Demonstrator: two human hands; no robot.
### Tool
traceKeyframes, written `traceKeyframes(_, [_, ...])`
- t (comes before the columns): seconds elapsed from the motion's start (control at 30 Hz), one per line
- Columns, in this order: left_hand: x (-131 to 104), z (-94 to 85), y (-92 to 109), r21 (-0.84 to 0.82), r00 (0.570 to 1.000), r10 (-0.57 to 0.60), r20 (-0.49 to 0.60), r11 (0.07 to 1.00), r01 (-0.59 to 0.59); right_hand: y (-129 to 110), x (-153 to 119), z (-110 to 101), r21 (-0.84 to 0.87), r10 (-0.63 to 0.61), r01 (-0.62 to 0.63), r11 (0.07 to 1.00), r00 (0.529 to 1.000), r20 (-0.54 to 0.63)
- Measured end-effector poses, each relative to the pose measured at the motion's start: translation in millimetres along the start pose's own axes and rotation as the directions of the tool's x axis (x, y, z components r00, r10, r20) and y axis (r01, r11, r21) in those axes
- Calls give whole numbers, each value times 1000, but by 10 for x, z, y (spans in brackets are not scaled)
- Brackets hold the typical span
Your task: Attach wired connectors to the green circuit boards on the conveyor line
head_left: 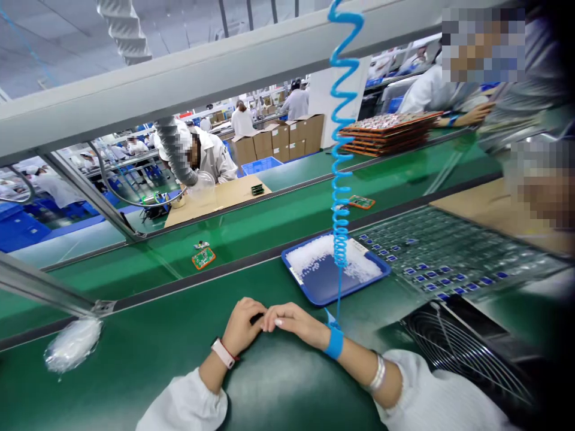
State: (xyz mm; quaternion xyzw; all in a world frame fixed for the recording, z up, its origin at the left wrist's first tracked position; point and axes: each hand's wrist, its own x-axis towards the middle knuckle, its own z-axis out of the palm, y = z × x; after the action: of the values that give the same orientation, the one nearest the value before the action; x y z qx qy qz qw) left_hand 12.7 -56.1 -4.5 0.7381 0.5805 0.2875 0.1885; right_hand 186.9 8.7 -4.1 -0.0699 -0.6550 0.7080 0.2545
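My left hand [242,324] and my right hand [300,326] meet at the fingertips just above the green worktable [283,389]. The fingers of both are bent inward and close together. Whether something small is between them is hidden. A blue wrist strap [333,342] on my right wrist joins a blue coiled cord [340,230] hanging from above. Behind my right hand lies a blue tray [321,286] with many small white pieces [309,254] spread along its sides.
Left on the table is a clear plastic bag [74,344]. At right are a sheet with small blue parts [444,278] and a black fan-like grille [467,353]. Circuit boards [203,258] rest on the green conveyor [251,239]; stacked boards [386,134] stand beyond. Co-workers sit opposite and at right.
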Motion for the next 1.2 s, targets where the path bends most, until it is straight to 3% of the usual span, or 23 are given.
traceKeyframes(0.27, [55,41,25,39,996,-45,-74,998,48,58,25,-61,106,-1,7,994,998,-57])
traceKeyframes(0.47, [74,65,51,28,991,-15,-130,999,19,8,33,-51,201,-8,30,979,994,-109])
traceKeyframes(0.9, [86,92,50,-8,985,42,-168,999,-44,25,13,-94,439,20,39,898,992,-128])
traceKeyframes(1.2, [95,47,53,-107,984,-1,-177,994,-18,99,82,-105,560,32,55,826,989,-143])
